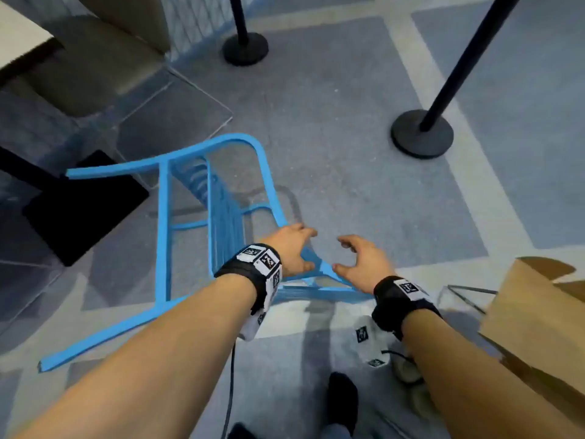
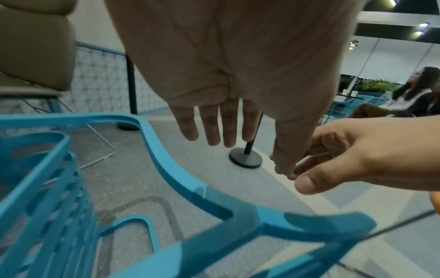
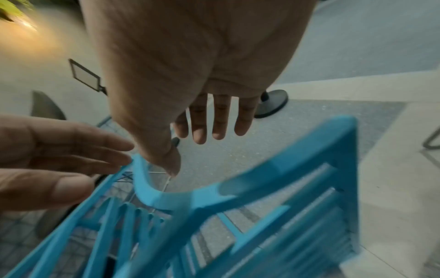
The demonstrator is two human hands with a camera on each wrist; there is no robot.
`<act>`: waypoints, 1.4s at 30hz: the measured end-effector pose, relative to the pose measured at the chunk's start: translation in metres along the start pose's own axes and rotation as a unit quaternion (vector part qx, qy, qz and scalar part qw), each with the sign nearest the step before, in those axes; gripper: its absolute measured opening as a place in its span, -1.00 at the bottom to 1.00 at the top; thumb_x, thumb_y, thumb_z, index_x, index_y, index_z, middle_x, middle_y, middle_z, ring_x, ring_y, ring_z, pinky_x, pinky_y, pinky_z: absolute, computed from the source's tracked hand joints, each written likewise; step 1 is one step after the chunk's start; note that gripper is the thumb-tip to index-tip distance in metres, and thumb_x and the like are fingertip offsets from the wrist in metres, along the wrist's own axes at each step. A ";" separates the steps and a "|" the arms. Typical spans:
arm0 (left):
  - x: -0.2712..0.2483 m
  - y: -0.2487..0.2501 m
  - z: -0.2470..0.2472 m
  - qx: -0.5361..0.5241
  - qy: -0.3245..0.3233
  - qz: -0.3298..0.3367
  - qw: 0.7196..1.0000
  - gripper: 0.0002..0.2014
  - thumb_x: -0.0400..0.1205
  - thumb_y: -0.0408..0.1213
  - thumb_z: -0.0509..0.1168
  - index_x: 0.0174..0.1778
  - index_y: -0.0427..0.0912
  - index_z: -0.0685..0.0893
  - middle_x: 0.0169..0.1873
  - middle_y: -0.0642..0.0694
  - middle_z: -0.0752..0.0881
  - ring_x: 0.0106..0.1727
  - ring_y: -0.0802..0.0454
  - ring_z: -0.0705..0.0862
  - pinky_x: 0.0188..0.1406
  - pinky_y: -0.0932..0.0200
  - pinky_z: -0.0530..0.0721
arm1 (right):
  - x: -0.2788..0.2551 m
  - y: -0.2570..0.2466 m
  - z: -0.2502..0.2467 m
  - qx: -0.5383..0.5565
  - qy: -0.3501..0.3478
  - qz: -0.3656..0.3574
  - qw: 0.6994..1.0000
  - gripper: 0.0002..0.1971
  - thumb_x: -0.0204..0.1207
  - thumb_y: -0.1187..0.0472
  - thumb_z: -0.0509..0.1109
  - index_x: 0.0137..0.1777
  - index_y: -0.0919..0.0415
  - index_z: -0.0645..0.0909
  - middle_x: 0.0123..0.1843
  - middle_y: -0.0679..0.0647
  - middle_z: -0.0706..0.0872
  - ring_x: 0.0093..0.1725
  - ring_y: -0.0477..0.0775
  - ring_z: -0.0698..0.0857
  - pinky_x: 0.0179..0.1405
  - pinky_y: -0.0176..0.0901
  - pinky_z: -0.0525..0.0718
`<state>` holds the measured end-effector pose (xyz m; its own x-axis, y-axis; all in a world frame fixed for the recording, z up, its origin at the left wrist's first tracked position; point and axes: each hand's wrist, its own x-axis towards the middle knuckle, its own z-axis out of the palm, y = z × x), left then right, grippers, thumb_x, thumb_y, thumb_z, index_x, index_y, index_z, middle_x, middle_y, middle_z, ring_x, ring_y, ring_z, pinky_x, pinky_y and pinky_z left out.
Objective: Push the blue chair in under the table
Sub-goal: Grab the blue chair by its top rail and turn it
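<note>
The blue chair stands on the carpet, turned at an angle, with its slatted back nearest me. The white table shows at the far left, its black base beyond the chair. Over the corner where the chair's arm meets the top rail, my left hand hovers with straight fingers. My right hand is beside it, fingers loosely spread. In the left wrist view my left hand is above the blue rail, apart from it. In the right wrist view my right hand has its thumb close to the rail; contact is unclear.
A beige chair sits at the table. Two black stanchions stand on the floor ahead and to the right. A brown paper bag is at my right. My feet are at the bottom edge.
</note>
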<state>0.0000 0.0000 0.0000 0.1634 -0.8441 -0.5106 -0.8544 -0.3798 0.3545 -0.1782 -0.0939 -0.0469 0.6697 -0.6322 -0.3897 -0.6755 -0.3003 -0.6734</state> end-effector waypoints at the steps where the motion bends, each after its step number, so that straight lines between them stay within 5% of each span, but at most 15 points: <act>1: 0.011 0.004 0.013 0.014 -0.010 0.006 1.000 -0.25 0.51 -0.03 0.46 0.60 -0.15 0.38 0.46 -0.23 0.50 0.45 -0.25 0.52 0.40 -0.17 0.54 | 0.004 0.015 0.006 0.005 -0.005 0.012 1.000 -0.34 0.42 0.15 0.63 0.52 0.19 0.53 0.41 0.17 0.68 0.38 0.16 0.64 0.33 -0.15 0.49; 6: 0.059 0.024 0.070 0.124 -0.045 0.051 0.990 -0.40 0.55 -0.03 0.41 0.50 -0.14 0.49 0.30 -0.19 0.62 0.28 -0.27 0.65 0.26 -0.12 0.61 | 0.013 0.071 0.028 -0.107 -0.098 0.041 0.989 -0.33 0.43 -0.14 0.59 0.51 -0.02 0.50 0.40 0.06 0.70 0.35 0.16 0.67 0.27 -0.03 0.58; 9: 0.083 0.037 0.099 0.170 -0.081 0.065 0.980 -0.57 0.56 0.03 0.38 0.28 -0.09 0.64 0.16 -0.15 0.70 0.19 -0.24 0.70 0.20 -0.10 0.61 | 0.020 0.089 0.027 -0.257 -0.128 0.028 0.958 -0.60 0.49 -0.27 0.43 0.24 -0.12 0.59 0.19 0.04 0.78 0.18 0.23 0.74 0.00 0.01 0.61; 13: 0.106 0.053 0.120 0.224 -0.106 0.032 0.968 -0.65 0.56 0.13 0.33 0.10 -0.03 0.72 0.01 -0.12 0.78 0.04 -0.21 0.76 -0.03 -0.02 0.60 | 0.026 0.115 0.021 -0.265 -0.109 0.044 0.957 -0.66 0.42 -0.34 0.44 -0.10 -0.11 0.59 0.01 0.01 0.77 0.04 0.19 0.74 -0.15 -0.06 0.49; 16: 0.109 0.056 0.121 0.225 -0.104 0.008 0.969 -0.57 0.53 0.24 0.35 0.10 -0.03 0.74 -0.03 -0.09 0.78 0.01 -0.17 0.76 -0.11 0.03 0.59 | 0.019 0.126 0.019 -0.224 -0.090 0.052 0.969 -0.66 0.39 -0.31 0.50 0.02 -0.12 0.67 0.00 0.00 0.78 0.04 0.18 0.74 -0.10 -0.02 0.61; 22: 0.085 0.058 0.118 0.215 -0.124 -0.015 0.969 -0.52 0.54 0.26 0.35 0.12 -0.08 0.70 0.09 -0.12 0.75 0.16 -0.19 0.72 0.12 -0.03 0.53 | -0.017 0.118 0.008 -0.140 -0.084 0.019 0.986 -0.62 0.41 -0.16 0.58 0.22 -0.17 0.73 0.14 0.00 0.81 0.13 0.21 0.75 0.08 0.09 0.72; 26: 0.063 0.056 0.073 0.211 -0.109 -0.020 0.971 -0.48 0.54 0.29 0.33 0.10 -0.12 0.70 0.03 -0.15 0.77 0.10 -0.20 0.74 0.00 -0.01 0.55 | -0.021 0.075 -0.017 -0.106 -0.083 -0.008 0.991 -0.65 0.40 -0.21 0.54 0.19 -0.27 0.69 0.11 -0.14 0.79 0.11 0.07 0.74 0.09 0.04 0.68; 32: -0.011 0.040 -0.032 0.158 0.001 -0.055 0.986 -0.41 0.45 0.45 0.28 0.02 -0.03 0.72 -0.05 -0.19 0.79 0.03 -0.29 0.75 -0.11 -0.05 0.63 | -0.027 -0.038 -0.075 -0.088 -0.038 -0.122 0.988 -0.57 0.30 -0.32 0.56 0.19 -0.40 0.67 -0.04 -0.19 0.85 -0.05 -0.02 0.76 0.00 0.01 0.73; 37: -0.109 0.020 -0.099 0.072 0.091 -0.110 0.987 -0.55 0.51 0.31 0.32 0.01 -0.01 0.73 -0.05 -0.23 0.81 0.06 -0.32 0.73 -0.07 -0.08 0.67 | -0.049 -0.150 -0.103 -0.064 -0.016 -0.223 0.973 -0.50 0.15 -0.34 0.66 0.07 -0.19 0.78 -0.11 -0.13 0.87 -0.07 -0.06 0.78 -0.02 -0.09 0.71; 40: -0.175 0.001 -0.116 0.004 0.140 -0.148 0.979 -0.68 0.54 0.19 0.35 -0.11 0.00 0.68 -0.12 -0.20 0.80 0.01 -0.28 0.73 -0.13 -0.04 0.66 | -0.069 -0.207 -0.090 -0.009 -0.006 -0.296 0.955 -0.55 0.10 -0.23 0.76 -0.08 -0.06 0.79 -0.20 -0.14 0.79 -0.16 -0.15 0.73 -0.10 -0.33 0.63; 42: -0.220 -0.010 -0.109 -0.034 0.170 -0.173 0.969 -0.68 0.55 0.22 0.35 -0.24 0.04 0.58 -0.21 -0.14 0.79 -0.08 -0.24 0.72 -0.21 -0.01 0.67 | -0.082 -0.229 -0.073 -0.021 -0.015 -0.342 0.939 -0.55 0.15 -0.29 0.70 -0.07 -0.07 0.76 -0.17 -0.15 0.73 -0.14 -0.09 0.72 -0.09 -0.26 0.64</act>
<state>0.0269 0.1482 0.1939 0.5982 -0.7327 -0.3246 -0.6864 -0.6775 0.2643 -0.1011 -0.0258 0.1852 0.9593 -0.2614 0.1066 -0.0958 -0.6567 -0.7480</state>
